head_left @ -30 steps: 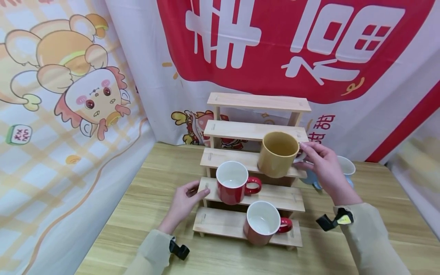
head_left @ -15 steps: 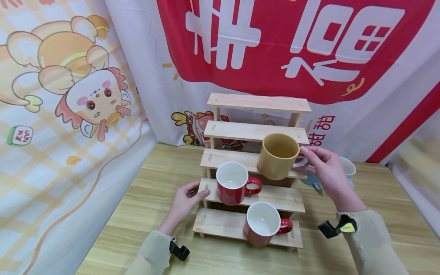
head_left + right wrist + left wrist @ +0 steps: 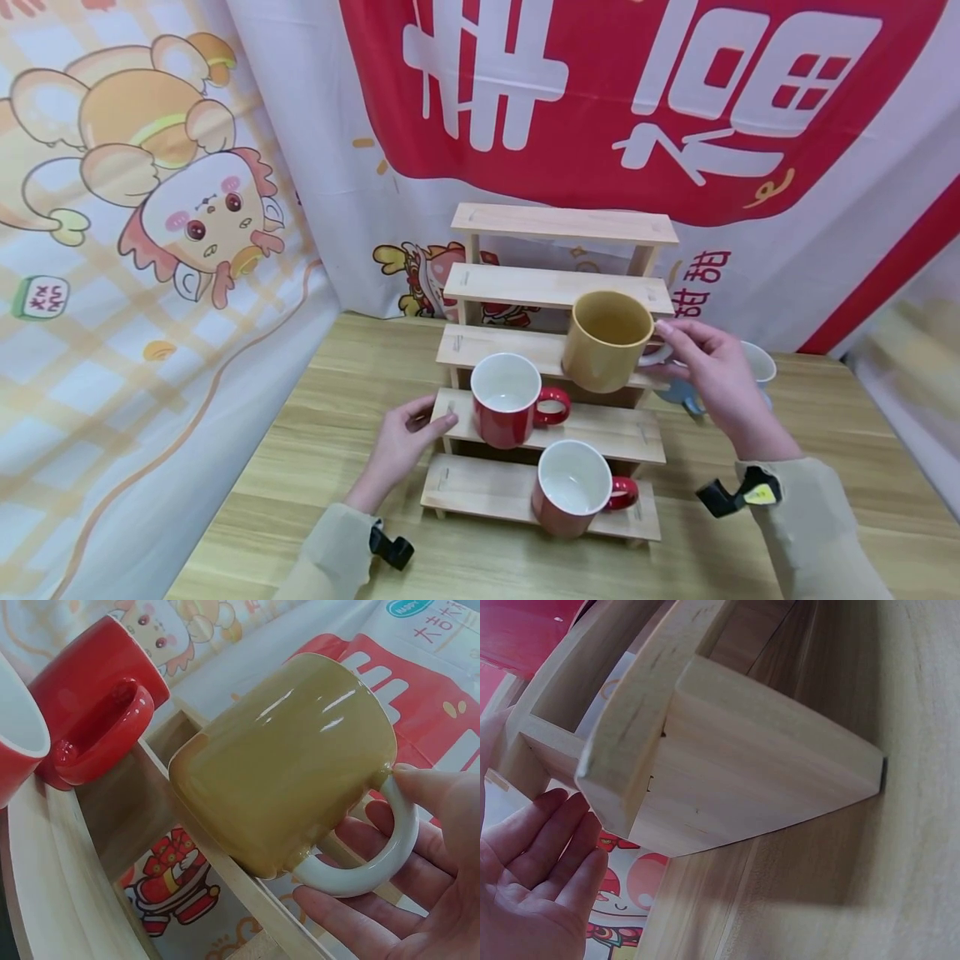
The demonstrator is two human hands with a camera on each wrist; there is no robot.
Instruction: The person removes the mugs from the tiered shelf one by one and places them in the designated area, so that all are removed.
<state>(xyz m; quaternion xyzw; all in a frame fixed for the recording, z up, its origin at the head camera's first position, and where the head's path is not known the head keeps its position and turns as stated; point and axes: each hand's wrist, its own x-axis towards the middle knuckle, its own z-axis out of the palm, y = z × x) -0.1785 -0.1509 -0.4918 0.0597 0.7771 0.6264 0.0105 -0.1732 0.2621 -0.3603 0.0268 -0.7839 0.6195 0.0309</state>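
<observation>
The yellow mug (image 3: 285,757) at the right hand (image 3: 716,379) looked like glazed ceramic, smooth and glossy, and its white handle (image 3: 406,825) was shiny too. The red mug (image 3: 504,423), nearest to the left hand (image 3: 401,446), had the same bright gloss. Between the hands, the stepped stand (image 3: 525,283) was of pale wood, rather matt, with fine grain. Under them, the tabletop (image 3: 285,467) showed wood grain; beyond them, the backdrop (image 3: 315,125) was wrinkled cloth.

Booth-like nook: printed cloth (image 3: 315,108), wooden table (image 3: 300,450)
</observation>
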